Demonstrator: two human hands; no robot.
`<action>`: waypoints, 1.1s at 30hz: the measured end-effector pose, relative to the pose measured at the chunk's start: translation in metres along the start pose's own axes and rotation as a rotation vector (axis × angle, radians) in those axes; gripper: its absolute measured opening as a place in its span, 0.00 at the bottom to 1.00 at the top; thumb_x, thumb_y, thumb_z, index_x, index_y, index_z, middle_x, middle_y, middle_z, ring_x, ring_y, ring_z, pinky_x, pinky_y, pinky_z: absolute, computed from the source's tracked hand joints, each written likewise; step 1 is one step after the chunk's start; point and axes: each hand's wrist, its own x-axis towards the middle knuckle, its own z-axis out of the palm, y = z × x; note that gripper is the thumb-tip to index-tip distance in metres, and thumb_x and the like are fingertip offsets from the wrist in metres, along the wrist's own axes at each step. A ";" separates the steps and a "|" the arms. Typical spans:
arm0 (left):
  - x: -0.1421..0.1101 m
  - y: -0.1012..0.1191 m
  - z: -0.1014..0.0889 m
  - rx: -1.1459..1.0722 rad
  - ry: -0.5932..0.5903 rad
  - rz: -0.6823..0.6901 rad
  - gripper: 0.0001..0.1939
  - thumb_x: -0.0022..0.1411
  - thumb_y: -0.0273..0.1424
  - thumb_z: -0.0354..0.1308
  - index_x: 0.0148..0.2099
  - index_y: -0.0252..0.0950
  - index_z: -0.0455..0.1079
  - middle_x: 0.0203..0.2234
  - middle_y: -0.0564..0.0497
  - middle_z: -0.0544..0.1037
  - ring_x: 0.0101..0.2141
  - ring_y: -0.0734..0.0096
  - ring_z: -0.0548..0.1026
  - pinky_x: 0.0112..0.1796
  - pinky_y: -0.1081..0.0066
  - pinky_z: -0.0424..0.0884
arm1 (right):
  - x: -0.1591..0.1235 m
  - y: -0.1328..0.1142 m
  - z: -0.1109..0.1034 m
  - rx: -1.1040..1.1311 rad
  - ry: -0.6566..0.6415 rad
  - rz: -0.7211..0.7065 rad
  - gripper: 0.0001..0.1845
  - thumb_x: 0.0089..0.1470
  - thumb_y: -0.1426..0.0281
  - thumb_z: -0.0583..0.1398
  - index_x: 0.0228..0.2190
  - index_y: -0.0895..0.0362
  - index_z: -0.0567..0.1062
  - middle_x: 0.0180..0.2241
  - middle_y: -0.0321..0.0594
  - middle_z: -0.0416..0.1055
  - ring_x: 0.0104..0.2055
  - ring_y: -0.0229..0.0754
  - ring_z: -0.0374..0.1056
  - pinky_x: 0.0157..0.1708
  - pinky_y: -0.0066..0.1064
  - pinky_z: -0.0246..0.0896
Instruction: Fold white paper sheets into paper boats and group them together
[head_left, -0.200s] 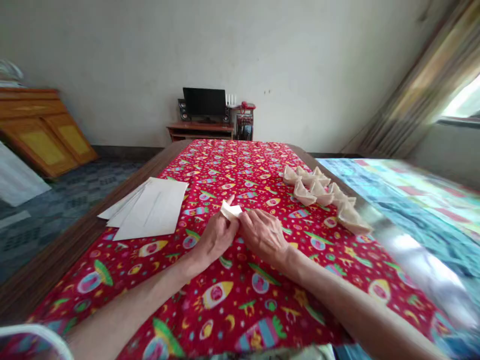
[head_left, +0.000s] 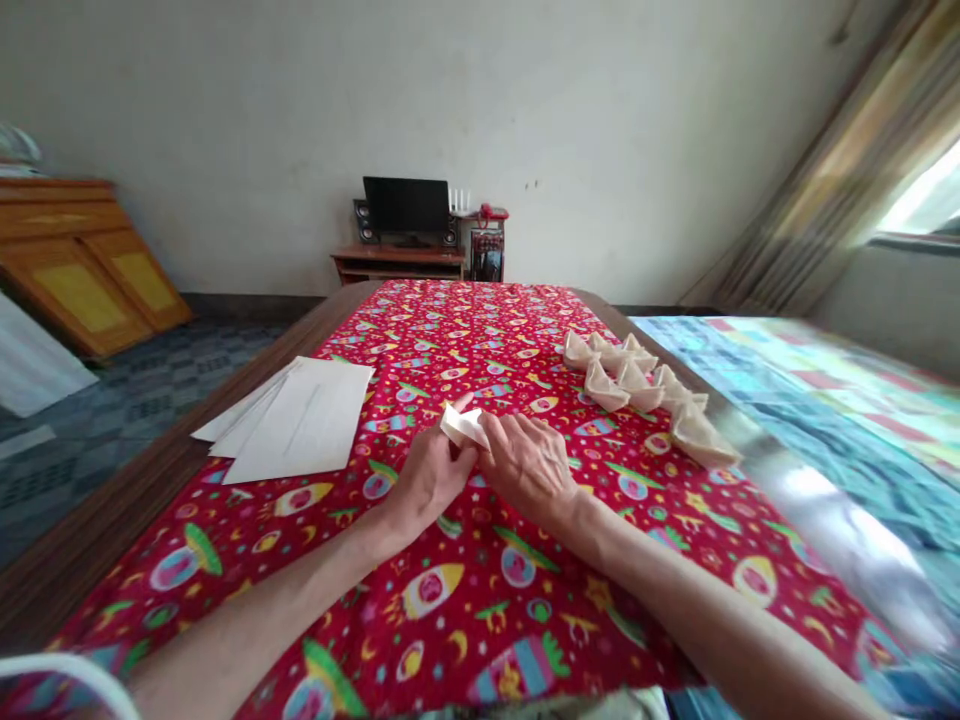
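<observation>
Cream folded paper (head_left: 463, 426) sits between both hands above the red patterned cloth (head_left: 480, 330); the left hand (head_left: 433, 470) and right hand (head_left: 529, 462) pinch it with closed fingers. Flat paper sheets (head_left: 307, 415) lie to the left, folded paper boats (head_left: 630, 380) to the right.

Okay so, headcount: two hands, the left hand (head_left: 433, 468) and the right hand (head_left: 529, 460), and one small folded paper (head_left: 463, 428) between them. I get about eight folded pieces (head_left: 637, 388) on the right, but they overlap, so don't quote me. At least three white sheets (head_left: 300, 420) fanned out, exact number's hidden. Plus one monitor (head_left: 406, 205), two speakers (head_left: 364, 221) and one tablecloth (head_left: 480, 345).
</observation>
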 end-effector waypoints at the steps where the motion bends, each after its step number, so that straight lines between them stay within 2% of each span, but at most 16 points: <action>1: 0.000 0.000 0.001 0.008 0.002 0.020 0.21 0.56 0.29 0.52 0.53 0.31 0.67 0.24 0.54 0.74 0.24 0.73 0.70 0.28 0.75 0.67 | 0.000 0.000 -0.001 0.000 -0.021 0.010 0.08 0.59 0.69 0.51 0.39 0.55 0.68 0.28 0.37 0.71 0.29 0.39 0.64 0.27 0.32 0.45; 4: 0.001 -0.003 0.002 0.066 0.051 0.093 0.25 0.56 0.26 0.53 0.57 0.33 0.63 0.21 0.57 0.71 0.21 0.77 0.67 0.26 0.77 0.66 | 0.000 0.004 0.000 0.017 -0.098 0.034 0.09 0.60 0.70 0.50 0.38 0.55 0.69 0.25 0.36 0.71 0.25 0.37 0.64 0.24 0.31 0.41; 8: 0.006 -0.011 -0.004 0.145 0.119 0.181 0.29 0.53 0.20 0.53 0.58 0.35 0.61 0.18 0.62 0.60 0.20 0.79 0.62 0.26 0.79 0.63 | 0.000 0.012 0.001 0.048 -0.126 0.167 0.10 0.57 0.70 0.51 0.36 0.55 0.71 0.23 0.36 0.72 0.22 0.36 0.64 0.21 0.30 0.36; 11: 0.010 -0.016 -0.007 0.173 0.120 0.237 0.25 0.54 0.21 0.54 0.56 0.36 0.65 0.20 0.60 0.61 0.23 0.78 0.63 0.29 0.78 0.65 | -0.001 0.015 0.002 0.163 -0.122 0.258 0.12 0.55 0.71 0.52 0.38 0.55 0.73 0.24 0.36 0.74 0.22 0.36 0.65 0.22 0.28 0.40; 15: 0.010 -0.019 -0.004 0.212 0.123 0.294 0.21 0.57 0.28 0.58 0.54 0.35 0.67 0.30 0.52 0.68 0.31 0.73 0.68 0.34 0.74 0.68 | -0.004 0.012 0.008 0.373 -0.084 0.255 0.16 0.57 0.70 0.50 0.44 0.56 0.72 0.27 0.38 0.76 0.24 0.36 0.67 0.25 0.25 0.47; 18: 0.011 -0.023 -0.003 0.208 0.063 0.315 0.16 0.59 0.25 0.56 0.50 0.35 0.71 0.31 0.51 0.70 0.32 0.72 0.70 0.34 0.74 0.69 | -0.006 0.013 0.013 0.423 -0.111 0.260 0.17 0.55 0.71 0.51 0.44 0.54 0.73 0.27 0.37 0.76 0.26 0.36 0.68 0.26 0.25 0.49; 22: 0.013 -0.032 -0.006 0.222 -0.004 0.332 0.18 0.55 0.18 0.54 0.46 0.36 0.74 0.30 0.52 0.69 0.31 0.74 0.70 0.33 0.76 0.68 | -0.008 0.018 0.013 0.350 -0.206 0.268 0.15 0.56 0.69 0.52 0.41 0.50 0.75 0.26 0.36 0.75 0.26 0.37 0.68 0.25 0.26 0.47; 24: 0.012 -0.036 -0.007 0.299 -0.080 0.333 0.18 0.55 0.17 0.52 0.44 0.37 0.74 0.30 0.52 0.68 0.32 0.74 0.70 0.34 0.76 0.68 | -0.009 0.019 0.012 0.294 -0.247 0.253 0.13 0.56 0.69 0.52 0.37 0.51 0.75 0.27 0.36 0.74 0.27 0.36 0.67 0.26 0.27 0.46; 29: 0.006 -0.037 -0.008 0.558 -0.251 0.370 0.23 0.57 0.18 0.48 0.52 0.39 0.68 0.35 0.49 0.64 0.35 0.70 0.69 0.35 0.72 0.67 | -0.014 0.019 0.008 0.146 -0.330 0.170 0.10 0.56 0.69 0.53 0.35 0.53 0.74 0.30 0.38 0.70 0.29 0.37 0.65 0.25 0.27 0.45; 33: 0.003 -0.028 -0.011 0.720 -0.323 0.415 0.20 0.62 0.21 0.45 0.53 0.38 0.66 0.34 0.49 0.63 0.33 0.69 0.68 0.33 0.71 0.66 | -0.014 0.017 0.005 0.055 -0.430 0.114 0.12 0.59 0.70 0.50 0.38 0.52 0.72 0.32 0.40 0.68 0.28 0.37 0.64 0.23 0.27 0.44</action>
